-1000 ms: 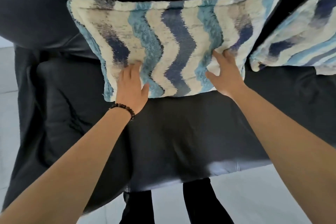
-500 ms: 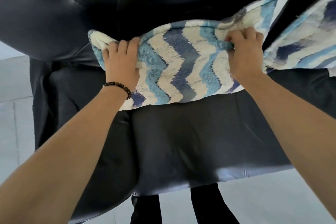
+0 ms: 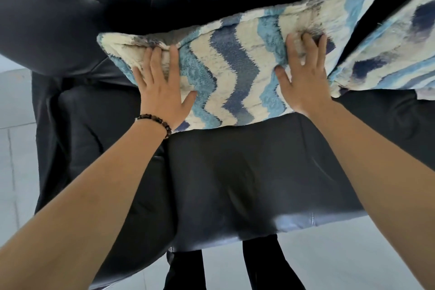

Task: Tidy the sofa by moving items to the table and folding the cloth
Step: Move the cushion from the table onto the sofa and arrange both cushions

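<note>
1. Step: we judged this as squaring up the cushion on the sofa, part of tidying. No table, loose items or cloth were in view.
2. Location: the cushion sat at the back of the seat, bottom edge on the seat pad and top leaning on the backrest.
3. Our left hand lay flat on the cushion's left part, fingers straight and spread, pressing and gripping nothing. It wore the bracelet at the wrist.
4. Our right hand lay flat on the right part, fingers extended, with the tips denting the pile. It also gripped nothing.
5. Orientation: the long axis ran left to right across the view, rising toward the right, so the cushion sat skewed. The zigzag face pointed out at us, and the stripes ran from top edge to bottom edge.
6. The second cushion sat just beside the right end. We couldn't tell whether the two touched.
7. Next (judgement): lift both palms off and check that the cushion stands by itself. Level the left end if it sags, then look for the cloth and loose items.
</note>
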Demonstrator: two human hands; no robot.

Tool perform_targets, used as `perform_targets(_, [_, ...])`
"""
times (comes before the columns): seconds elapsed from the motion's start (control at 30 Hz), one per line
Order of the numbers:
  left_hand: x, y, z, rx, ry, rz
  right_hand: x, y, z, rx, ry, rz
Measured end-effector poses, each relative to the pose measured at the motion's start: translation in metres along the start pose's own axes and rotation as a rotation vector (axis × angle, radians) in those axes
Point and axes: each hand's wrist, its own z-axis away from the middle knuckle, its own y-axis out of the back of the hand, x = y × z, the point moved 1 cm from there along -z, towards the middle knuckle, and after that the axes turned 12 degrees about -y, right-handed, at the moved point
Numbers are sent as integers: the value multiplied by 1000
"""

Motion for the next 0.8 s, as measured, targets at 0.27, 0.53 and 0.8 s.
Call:
perform_targets(0.27, [6, 27, 37, 50, 31, 355, -3, 11, 32, -191, -57, -175])
perform_targets(0.53, [63, 146, 199, 26, 390, 936, -27, 108, 233, -188, -464, -715])
perform_targets(0.8, [58, 313, 292, 76, 159, 1091, -87, 260, 445, 76, -714, -914])
